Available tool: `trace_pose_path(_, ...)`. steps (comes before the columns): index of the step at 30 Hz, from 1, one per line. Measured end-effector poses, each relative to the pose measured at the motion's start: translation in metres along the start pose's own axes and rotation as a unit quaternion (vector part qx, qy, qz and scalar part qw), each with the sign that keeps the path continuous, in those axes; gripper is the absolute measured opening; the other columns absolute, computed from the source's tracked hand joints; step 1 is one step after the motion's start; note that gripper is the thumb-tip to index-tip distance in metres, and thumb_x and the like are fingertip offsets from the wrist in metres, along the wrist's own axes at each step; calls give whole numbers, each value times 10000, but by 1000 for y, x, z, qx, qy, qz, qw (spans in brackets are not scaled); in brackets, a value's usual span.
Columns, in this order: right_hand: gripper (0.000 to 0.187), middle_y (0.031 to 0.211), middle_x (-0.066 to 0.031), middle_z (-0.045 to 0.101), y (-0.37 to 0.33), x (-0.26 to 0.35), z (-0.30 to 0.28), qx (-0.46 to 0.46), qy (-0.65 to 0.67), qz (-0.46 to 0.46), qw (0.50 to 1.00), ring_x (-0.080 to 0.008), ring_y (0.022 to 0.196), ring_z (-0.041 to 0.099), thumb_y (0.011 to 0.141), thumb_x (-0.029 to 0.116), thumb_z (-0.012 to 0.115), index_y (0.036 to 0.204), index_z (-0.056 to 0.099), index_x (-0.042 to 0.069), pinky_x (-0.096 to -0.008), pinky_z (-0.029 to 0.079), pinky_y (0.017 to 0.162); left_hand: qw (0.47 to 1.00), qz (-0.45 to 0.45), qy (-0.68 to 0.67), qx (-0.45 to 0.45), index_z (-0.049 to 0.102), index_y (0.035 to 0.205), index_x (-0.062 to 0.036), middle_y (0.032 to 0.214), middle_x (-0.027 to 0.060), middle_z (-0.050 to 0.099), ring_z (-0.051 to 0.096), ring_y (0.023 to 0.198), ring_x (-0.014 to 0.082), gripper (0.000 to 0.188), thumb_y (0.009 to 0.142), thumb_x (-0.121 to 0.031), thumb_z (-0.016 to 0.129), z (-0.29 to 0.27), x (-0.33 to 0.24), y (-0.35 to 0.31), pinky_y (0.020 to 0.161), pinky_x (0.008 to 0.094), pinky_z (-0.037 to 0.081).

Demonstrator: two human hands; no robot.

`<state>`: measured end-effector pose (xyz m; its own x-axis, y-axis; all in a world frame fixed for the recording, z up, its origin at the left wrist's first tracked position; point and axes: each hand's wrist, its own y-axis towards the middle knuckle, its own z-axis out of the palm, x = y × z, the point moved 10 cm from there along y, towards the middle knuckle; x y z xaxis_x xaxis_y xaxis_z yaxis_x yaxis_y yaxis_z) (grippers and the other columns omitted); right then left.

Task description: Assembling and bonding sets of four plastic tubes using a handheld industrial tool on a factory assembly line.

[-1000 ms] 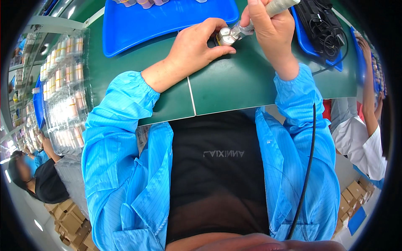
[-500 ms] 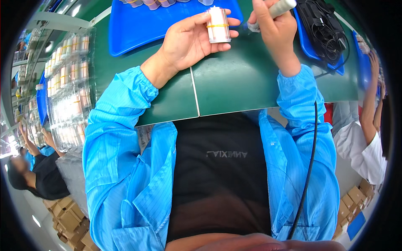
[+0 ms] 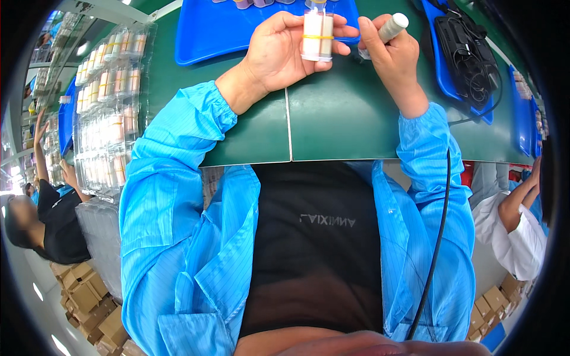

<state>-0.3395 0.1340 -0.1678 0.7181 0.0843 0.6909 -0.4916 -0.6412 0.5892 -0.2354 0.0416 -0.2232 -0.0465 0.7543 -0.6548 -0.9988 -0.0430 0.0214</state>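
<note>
My left hand (image 3: 275,52), palm up with bent fingers, holds a small upright cylindrical bundle (image 3: 319,38). Pale and pinkish sections show on the bundle, with a yellow band round its middle and whitish ends. Just right of it, my right hand (image 3: 393,64) is wrapped round a thick grey-white rod-shaped tool (image 3: 394,26). The tool's round end points up and to the right; its lower end is partly hidden by my fingers. A small gap separates the two hands above the green tabletop (image 3: 344,118).
A blue tray (image 3: 199,44) with several capped pieces lies beyond my left hand. Black equipment with cables (image 3: 466,56) fills another blue tray at right. Clear plastic trays of banded bundles (image 3: 110,127) stand left. People work on both sides; cardboard boxes (image 3: 89,291) are stacked behind.
The view has shifted slightly. In my left hand the bundle shows a different side, paler than before. My right hand with the tool has come a little lower and nearer to me.
</note>
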Motion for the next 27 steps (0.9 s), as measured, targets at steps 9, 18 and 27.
trace_pose_path(9, 276, 553, -43, 596, 5, 32, -9, -9, 31, -15, 999, -124, 474, 576, 944, 128, 669, 705, 567, 35, -273, 426, 449, 984, -40, -170, -13, 576, 1263, -3, 1308, 188, 597, 602, 990, 267, 549, 920, -407, 432, 2, 8, -2, 583, 343, 482)
trace_pose_path(18, 269, 560, -49, 598, 4, 15, -5, 5, 21, -24, 999, -120, 466, 559, 956, 132, 655, 721, 561, 41, -258, 422, 446, 979, -50, -197, 30, 595, 1239, -26, 1347, 178, 570, 572, 930, 233, 526, 930, -418, 429, 12, 3, 0, 525, 291, 452)
trace_pose_path(27, 232, 634, -6, 607, -4, 4, 1, -6, 83, -16, 996, -75, 581, 564, 961, 160, 681, 776, 601, 44, -251, 456, 529, 975, -35, -159, 148, 541, 1279, 62, 1059, 270, 673, 692, 755, 294, 587, 901, -367, 408, 14, -35, -8, 491, 276, 489)
